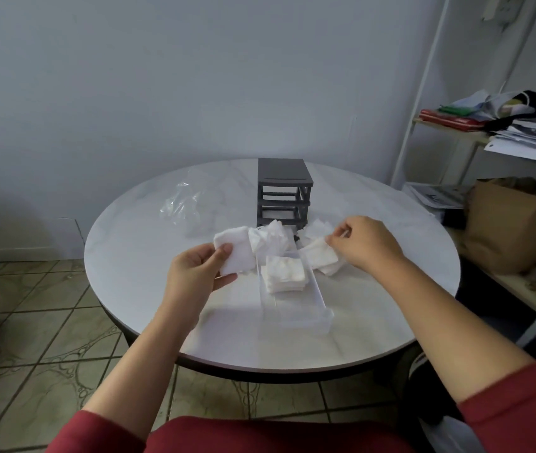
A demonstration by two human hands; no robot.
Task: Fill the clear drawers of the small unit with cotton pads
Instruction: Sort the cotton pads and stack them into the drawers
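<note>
A small dark grey drawer unit (284,191) stands at the back of the round table, its slots showing empty. One clear drawer (302,305) lies on the table in front of it, with a stack of white cotton pads (286,273) in its far end. My left hand (199,269) holds a stack of cotton pads (235,253) left of the drawer. My right hand (366,241) pinches the edge of another cotton pad (320,255) on a loose heap to the drawer's right. More loose pads (270,238) lie before the unit.
An empty clear plastic bag (180,202) lies at the back left of the white marble table (162,305). A white shelf rack (502,132) with papers and a brown paper bag (511,223) stand to the right. Tiled floor lies to the left.
</note>
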